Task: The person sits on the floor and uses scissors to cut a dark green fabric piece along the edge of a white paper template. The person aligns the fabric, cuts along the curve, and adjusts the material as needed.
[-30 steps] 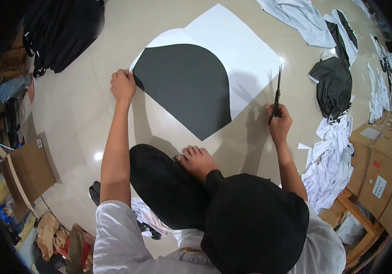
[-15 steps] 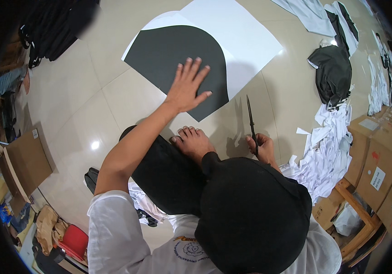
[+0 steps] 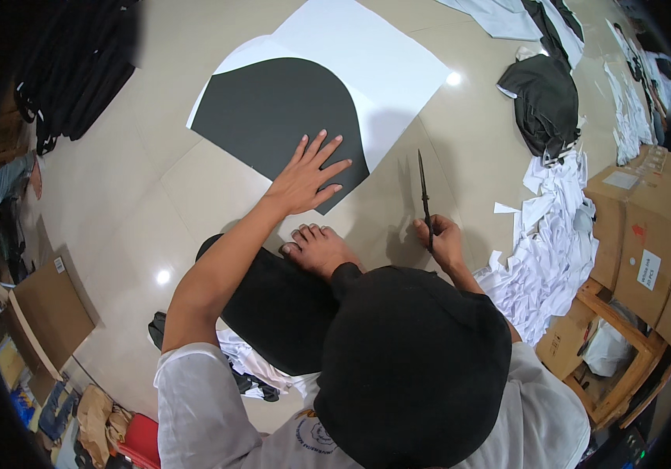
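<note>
A dark grey curved piece [image 3: 273, 98] lies on top of a larger white sheet [image 3: 386, 66] on the tiled floor. My left hand [image 3: 304, 178] rests flat on the near part of the dark piece, fingers spread. To the right, my right hand [image 3: 446, 241] is closed round the handles of black scissors [image 3: 423, 184]. Their blades point away from me, look closed together, and stand apart from both sheets. My bare foot [image 3: 321, 250] is just on the near side of the dark piece's corner.
White fabric scraps [image 3: 542, 250] are heaped at the right, beside cardboard boxes [image 3: 640, 234] and a wooden frame [image 3: 624, 371]. A black cloth bundle [image 3: 542, 102] lies farther off. Black fabric [image 3: 78, 70] is at the far left, above an opened cardboard box [image 3: 50, 313].
My left hand has slid a little toward the dark piece's near corner. My right hand still holds the scissors in much the same pose. The whole view has shifted slightly.
</note>
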A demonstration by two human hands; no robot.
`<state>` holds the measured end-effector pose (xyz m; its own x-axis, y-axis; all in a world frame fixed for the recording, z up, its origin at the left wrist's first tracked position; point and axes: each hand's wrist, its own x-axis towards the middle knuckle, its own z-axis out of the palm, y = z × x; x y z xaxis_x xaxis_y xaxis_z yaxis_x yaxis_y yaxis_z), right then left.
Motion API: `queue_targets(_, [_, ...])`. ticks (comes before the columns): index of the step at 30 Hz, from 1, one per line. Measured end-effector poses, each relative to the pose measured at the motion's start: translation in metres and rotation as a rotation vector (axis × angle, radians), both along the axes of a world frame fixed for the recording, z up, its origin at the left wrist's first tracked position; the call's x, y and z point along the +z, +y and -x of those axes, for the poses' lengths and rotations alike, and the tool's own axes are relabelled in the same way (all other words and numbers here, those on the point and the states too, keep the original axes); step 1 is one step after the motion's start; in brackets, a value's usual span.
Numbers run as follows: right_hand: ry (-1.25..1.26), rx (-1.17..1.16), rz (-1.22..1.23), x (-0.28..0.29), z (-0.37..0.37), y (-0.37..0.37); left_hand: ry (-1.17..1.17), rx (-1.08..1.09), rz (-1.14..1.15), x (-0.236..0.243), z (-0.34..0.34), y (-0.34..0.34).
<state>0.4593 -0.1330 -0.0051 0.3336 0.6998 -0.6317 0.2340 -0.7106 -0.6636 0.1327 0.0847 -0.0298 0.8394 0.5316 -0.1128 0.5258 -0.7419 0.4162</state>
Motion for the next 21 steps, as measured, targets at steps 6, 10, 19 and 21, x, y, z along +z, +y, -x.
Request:
queue_targets(6, [-0.049, 0.008, 0.0, -0.002, 0.002, -0.008, -0.01, -0.077, 0.008, 0.001, 0.0, 0.0])
queue_targets(10, [-0.028, -0.007, -0.026, 0.004, 0.004, -0.007, -0.013, -0.135, 0.038, 0.002, 0.002, 0.0])
queue_targets(19, [-0.113, 0.041, -0.051, -0.009, 0.0, -0.011, -0.002, -0.187, 0.032, 0.005, 0.001, -0.003])
queue_targets(21, [-0.096, 0.03, -0.053, -0.008, 0.001, -0.011, 0.005, -0.189, 0.032, 0.006, 0.0, -0.004])
